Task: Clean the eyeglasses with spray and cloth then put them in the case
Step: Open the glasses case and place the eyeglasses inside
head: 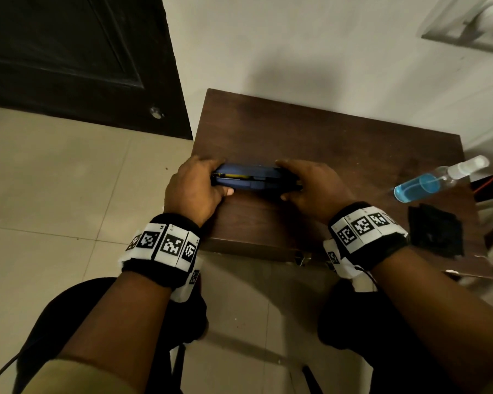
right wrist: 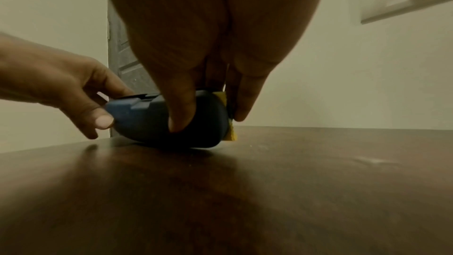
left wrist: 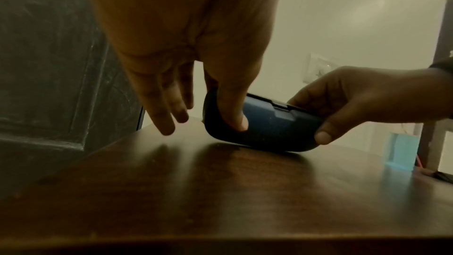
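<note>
Fingers (head: 208, 166) of our left hand (head: 192, 189) and right hand (head: 313, 184) curled round ends of blue case (head: 248, 177), nearly closed, on table (head: 325, 132); spray bottle (head: 436, 180), black cloth (head: 436, 231) to R. L wrist: thumb (left wrist: 232, 111) pressed on case front. R wrist: yellow bit (right wrist: 230, 131) stuck out at case end.

bare table (head: 310, 132) beyond case (head: 248, 177), spray bottle (head: 436, 182) right

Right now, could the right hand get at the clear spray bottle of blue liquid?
Probably yes: the spray bottle lies in the open just beside the right hand, but that hand must first release the blue case.
</note>
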Tool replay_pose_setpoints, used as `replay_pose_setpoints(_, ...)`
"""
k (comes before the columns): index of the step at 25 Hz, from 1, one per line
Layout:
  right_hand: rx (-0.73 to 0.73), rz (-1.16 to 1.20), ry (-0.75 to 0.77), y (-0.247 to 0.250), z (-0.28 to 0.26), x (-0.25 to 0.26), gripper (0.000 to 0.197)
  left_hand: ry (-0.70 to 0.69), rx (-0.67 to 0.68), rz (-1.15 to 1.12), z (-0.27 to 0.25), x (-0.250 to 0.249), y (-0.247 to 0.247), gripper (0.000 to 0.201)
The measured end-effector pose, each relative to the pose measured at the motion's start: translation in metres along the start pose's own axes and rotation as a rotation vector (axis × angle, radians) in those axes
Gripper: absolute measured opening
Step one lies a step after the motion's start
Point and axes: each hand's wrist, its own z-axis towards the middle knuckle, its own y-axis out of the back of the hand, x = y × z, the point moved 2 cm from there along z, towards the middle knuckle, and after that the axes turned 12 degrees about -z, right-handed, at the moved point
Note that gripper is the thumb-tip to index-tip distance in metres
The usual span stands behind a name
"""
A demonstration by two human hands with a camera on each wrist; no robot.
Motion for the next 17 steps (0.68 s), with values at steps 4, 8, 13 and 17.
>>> replay_pose_setpoints(4, -0.191, -0.037, 0.002, -0.012, -0.008, -0.001, 0.051, -0.170, 0.043, 0.231, -0.004, -0.010, -0.004, 0.057)
replay_pose_setpoints(8, -0.319, -0.090, 0.037, -0.022, -0.012, 0.003, 0.047, -0.208, -0.005, 0.218, -0.003, -0.010, -0.006, 0.051)
replay_pose_setpoints(13, -0.333, -0.103, -0.021, -0.023, -0.011, 0.007, 0.042, -0.241, -0.076, 0.239, -0.004, -0.010, -0.015, 0.049)
replay_pose_setpoints(17, -0.271, -0.065, -0.079, -0.027, -0.020, 0.017, 0.039, -0.195, -0.061, 0.295, -0.012, -0.015, -0.020, 0.046)
